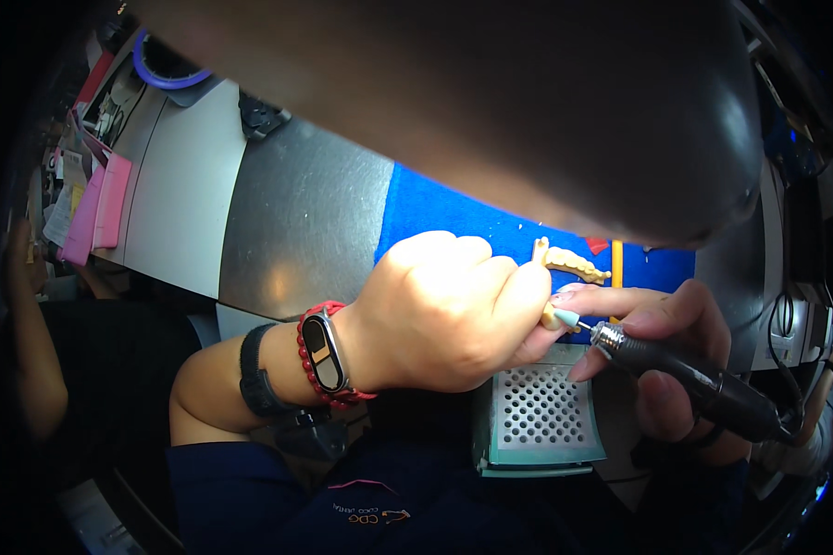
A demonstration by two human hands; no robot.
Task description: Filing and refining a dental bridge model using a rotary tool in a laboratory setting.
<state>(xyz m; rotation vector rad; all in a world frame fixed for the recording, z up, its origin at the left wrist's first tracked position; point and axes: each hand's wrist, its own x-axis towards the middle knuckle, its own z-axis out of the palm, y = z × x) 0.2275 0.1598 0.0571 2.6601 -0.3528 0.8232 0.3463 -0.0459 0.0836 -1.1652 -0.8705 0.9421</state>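
My left hand [453, 314] is closed in a pinch on a small yellowish tooth-like piece [550, 318], mostly hidden by the fingers. My right hand [680, 319] grips a black rotary handpiece [694, 379] with a metal collar, and its cable trails off to the right. A pale green conical bit [565, 317] at the handpiece's end meets the tooth-like piece, or sits right beside it. Just beyond my left fingers, a cream dental arch model [574, 265] lies on a blue cloth [426, 208].
Overhead, a large dark blurred shape [528, 120] covers the upper view. Below my hands sits a perforated grille box [546, 407]. An orange stick [617, 268] lies beside the model. Leftward are a metal worktop [305, 203], a pink holder [111, 203] and a purple-rimmed round object [148, 74].
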